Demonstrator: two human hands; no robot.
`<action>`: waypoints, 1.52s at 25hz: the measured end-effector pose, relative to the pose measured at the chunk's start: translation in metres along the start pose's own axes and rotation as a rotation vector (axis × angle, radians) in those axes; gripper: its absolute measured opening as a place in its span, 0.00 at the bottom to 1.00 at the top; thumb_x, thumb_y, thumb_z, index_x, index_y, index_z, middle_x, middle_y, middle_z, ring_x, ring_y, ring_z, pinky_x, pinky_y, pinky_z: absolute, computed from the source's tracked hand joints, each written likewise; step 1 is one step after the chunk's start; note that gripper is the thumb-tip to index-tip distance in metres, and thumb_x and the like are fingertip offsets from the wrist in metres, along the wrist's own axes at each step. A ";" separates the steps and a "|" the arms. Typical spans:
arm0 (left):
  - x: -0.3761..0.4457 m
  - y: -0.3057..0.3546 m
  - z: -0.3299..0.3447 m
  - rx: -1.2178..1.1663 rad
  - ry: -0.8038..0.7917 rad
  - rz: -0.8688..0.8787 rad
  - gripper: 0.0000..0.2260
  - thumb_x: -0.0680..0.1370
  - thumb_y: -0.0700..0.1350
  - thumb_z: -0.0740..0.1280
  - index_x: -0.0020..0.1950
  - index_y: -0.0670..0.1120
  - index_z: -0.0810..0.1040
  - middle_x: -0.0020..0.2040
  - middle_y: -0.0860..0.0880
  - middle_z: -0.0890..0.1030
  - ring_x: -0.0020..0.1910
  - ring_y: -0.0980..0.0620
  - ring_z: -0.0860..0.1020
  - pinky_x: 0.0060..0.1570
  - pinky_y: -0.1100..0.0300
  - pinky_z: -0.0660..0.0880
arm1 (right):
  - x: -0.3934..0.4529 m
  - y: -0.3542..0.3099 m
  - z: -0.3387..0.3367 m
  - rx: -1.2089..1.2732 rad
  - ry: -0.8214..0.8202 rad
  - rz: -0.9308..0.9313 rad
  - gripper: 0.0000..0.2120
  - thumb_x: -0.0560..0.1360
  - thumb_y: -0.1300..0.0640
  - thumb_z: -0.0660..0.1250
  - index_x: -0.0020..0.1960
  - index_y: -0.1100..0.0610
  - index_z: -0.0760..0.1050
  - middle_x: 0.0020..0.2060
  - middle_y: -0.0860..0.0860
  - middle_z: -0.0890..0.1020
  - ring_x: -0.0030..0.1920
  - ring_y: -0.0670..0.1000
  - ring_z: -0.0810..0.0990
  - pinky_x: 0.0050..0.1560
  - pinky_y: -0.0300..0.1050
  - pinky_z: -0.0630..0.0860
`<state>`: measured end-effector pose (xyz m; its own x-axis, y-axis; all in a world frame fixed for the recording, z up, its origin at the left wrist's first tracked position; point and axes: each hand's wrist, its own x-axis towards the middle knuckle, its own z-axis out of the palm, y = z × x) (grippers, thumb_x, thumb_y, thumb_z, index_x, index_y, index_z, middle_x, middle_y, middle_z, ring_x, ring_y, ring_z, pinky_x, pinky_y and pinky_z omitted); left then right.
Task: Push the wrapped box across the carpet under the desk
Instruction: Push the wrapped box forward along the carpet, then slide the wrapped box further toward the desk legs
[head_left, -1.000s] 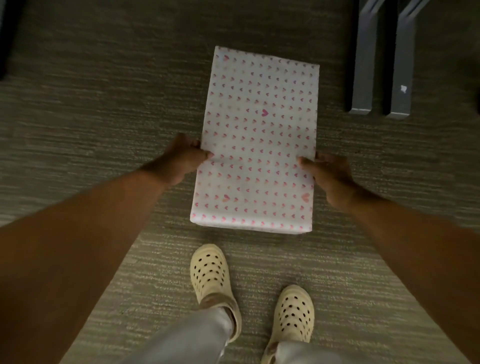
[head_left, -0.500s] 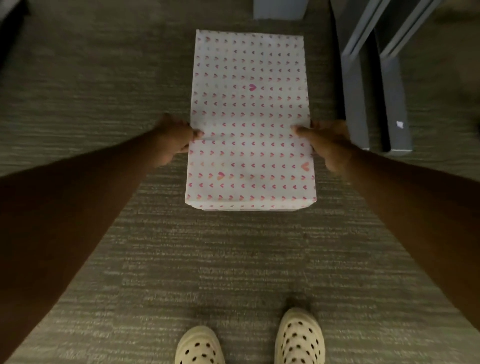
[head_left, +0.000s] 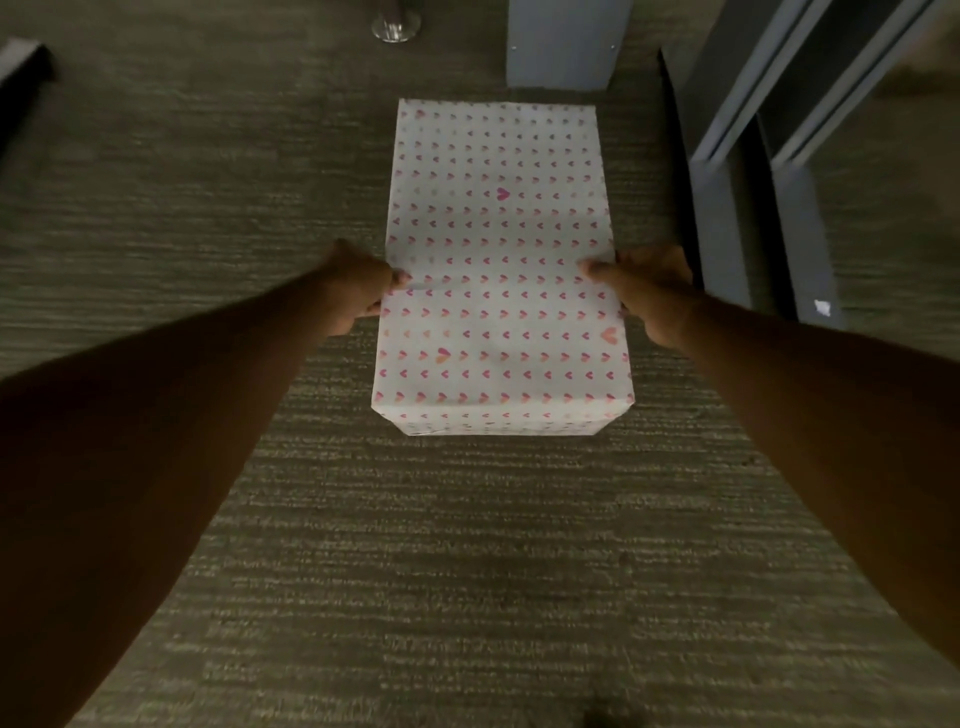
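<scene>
The wrapped box (head_left: 498, 218), white paper with small pink and orange hearts, lies flat on the grey-green carpet (head_left: 415, 545), its long side pointing away from me. My left hand (head_left: 358, 286) grips its left long edge about midway, thumb on top. My right hand (head_left: 649, 286) grips the right long edge at the same height, thumb on top too. Both arms are stretched far forward. The box's far end lies just short of a grey panel (head_left: 563, 41).
Grey metal desk legs (head_left: 722, 223) and a second foot (head_left: 802, 234) run along the floor right of the box, close to my right hand. A round clear base (head_left: 396, 25) stands at the top. A dark object (head_left: 21, 67) lies far left.
The box has slid forward over the carpet toward the grey panel, my hands keeping their hold on its sides. My arms are more stretched and my shoes have left the view.
</scene>
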<state>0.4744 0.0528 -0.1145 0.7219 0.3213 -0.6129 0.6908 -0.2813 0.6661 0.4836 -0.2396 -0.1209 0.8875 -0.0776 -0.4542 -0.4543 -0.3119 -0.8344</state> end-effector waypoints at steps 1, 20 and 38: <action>0.003 0.000 0.000 0.000 -0.006 0.001 0.08 0.75 0.40 0.70 0.52 0.45 0.75 0.51 0.46 0.80 0.42 0.53 0.79 0.32 0.60 0.74 | 0.004 0.001 0.002 -0.017 0.017 -0.003 0.11 0.73 0.52 0.75 0.51 0.55 0.77 0.53 0.52 0.82 0.51 0.51 0.82 0.45 0.42 0.80; -0.010 -0.022 0.011 0.637 0.223 0.380 0.38 0.71 0.56 0.73 0.75 0.45 0.62 0.73 0.39 0.66 0.71 0.37 0.66 0.61 0.42 0.72 | -0.014 0.013 0.018 -0.898 0.093 -0.360 0.46 0.73 0.34 0.66 0.79 0.58 0.52 0.77 0.61 0.61 0.76 0.64 0.60 0.74 0.60 0.63; -0.036 0.003 0.014 1.164 0.287 0.818 0.53 0.69 0.69 0.65 0.80 0.43 0.39 0.80 0.36 0.41 0.79 0.39 0.41 0.77 0.44 0.43 | -0.027 -0.018 0.029 -1.277 0.087 -0.588 0.54 0.71 0.24 0.52 0.81 0.59 0.39 0.80 0.63 0.43 0.80 0.63 0.42 0.79 0.62 0.43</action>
<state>0.4512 0.0282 -0.0964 0.9865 -0.1590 -0.0403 -0.1599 -0.9869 -0.0201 0.4659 -0.2043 -0.1028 0.9437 0.3202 -0.0831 0.3199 -0.9473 -0.0170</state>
